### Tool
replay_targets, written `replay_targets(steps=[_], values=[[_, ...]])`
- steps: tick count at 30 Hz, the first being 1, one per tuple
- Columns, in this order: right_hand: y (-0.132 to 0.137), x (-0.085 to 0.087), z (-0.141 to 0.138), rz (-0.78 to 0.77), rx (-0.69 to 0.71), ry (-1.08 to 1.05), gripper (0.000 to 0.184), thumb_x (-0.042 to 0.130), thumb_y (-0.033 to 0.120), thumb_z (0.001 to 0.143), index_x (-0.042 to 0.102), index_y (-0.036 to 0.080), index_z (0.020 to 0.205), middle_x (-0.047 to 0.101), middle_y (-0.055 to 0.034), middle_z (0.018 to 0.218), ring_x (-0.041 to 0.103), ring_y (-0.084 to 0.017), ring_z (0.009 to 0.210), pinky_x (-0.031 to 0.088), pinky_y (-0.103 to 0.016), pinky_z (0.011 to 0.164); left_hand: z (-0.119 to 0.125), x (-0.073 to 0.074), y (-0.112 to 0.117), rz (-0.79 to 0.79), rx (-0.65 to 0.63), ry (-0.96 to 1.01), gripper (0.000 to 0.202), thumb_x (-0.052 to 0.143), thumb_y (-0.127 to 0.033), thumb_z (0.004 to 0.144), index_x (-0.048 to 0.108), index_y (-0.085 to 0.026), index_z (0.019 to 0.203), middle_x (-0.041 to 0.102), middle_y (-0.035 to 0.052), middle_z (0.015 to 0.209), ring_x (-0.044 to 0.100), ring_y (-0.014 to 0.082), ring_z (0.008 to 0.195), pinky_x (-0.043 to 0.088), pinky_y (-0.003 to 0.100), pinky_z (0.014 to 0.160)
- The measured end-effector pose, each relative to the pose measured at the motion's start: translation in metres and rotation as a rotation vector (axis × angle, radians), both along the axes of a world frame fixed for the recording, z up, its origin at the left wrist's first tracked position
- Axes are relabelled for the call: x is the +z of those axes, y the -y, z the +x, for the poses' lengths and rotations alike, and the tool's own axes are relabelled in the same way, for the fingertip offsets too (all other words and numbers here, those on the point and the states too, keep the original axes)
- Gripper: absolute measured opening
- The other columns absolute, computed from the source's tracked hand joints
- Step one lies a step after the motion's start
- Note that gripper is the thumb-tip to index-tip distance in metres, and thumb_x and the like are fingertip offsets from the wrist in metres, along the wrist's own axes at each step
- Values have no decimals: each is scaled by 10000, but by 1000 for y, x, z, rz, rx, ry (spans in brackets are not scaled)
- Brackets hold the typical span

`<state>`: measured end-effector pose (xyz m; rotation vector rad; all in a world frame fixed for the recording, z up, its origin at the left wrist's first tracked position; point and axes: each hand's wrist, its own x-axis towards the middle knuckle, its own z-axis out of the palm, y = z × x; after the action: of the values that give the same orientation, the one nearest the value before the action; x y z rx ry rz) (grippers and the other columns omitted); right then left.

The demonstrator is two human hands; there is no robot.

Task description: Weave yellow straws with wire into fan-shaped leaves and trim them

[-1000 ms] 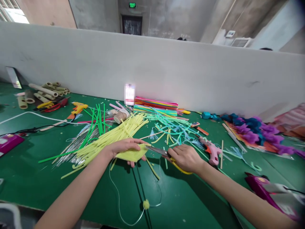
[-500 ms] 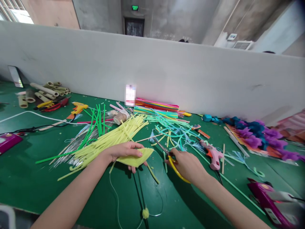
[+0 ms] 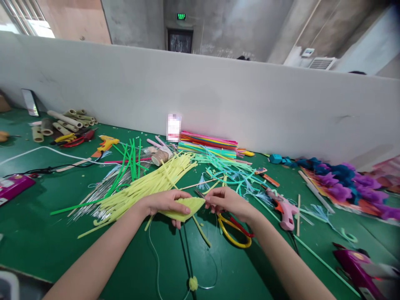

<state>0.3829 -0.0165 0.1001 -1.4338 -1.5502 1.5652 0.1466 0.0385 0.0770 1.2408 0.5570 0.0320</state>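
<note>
My left hand (image 3: 162,203) is closed round a flat, leaf-shaped yellow fuzzy piece (image 3: 187,207), held just above the green table (image 3: 37,233). My right hand (image 3: 229,202) pinches the pointed right tip of that piece with thumb and fingertips. Yellow-handled scissors (image 3: 233,233) lie on the table under my right wrist, with their blades pointing up-left past my fingers. A pile of long yellow pipe cleaners (image 3: 150,183) lies just behind my left hand. A thin wire loop with a small yellow pompom (image 3: 193,283) lies on the table in front of me.
Green pipe cleaners (image 3: 128,160), a stack of coloured sticks (image 3: 208,143) and scattered mint offcuts lie behind. A pink glue gun (image 3: 286,210) is to the right, a yellow one (image 3: 106,143) to the left. Purple-blue fluffy work (image 3: 337,179) and a white partition (image 3: 218,96) bound the table.
My right hand has moved the scissors away from the yellow piece, laid them on the table, and come back to pinch the piece's tip. My left hand has kept hold of it.
</note>
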Motion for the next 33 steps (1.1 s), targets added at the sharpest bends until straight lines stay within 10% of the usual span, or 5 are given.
replay_targets(steps=[33], values=[[3, -22, -8, 71, -100, -27, 186, 630, 351, 736, 610, 171, 693, 653, -1, 606, 632, -134, 572, 462, -217, 480, 2, -5, -2, 11, -5, -40, 531, 755, -413, 691, 530, -184, 1115, 698, 83, 882, 693, 191, 587, 534, 250, 499]])
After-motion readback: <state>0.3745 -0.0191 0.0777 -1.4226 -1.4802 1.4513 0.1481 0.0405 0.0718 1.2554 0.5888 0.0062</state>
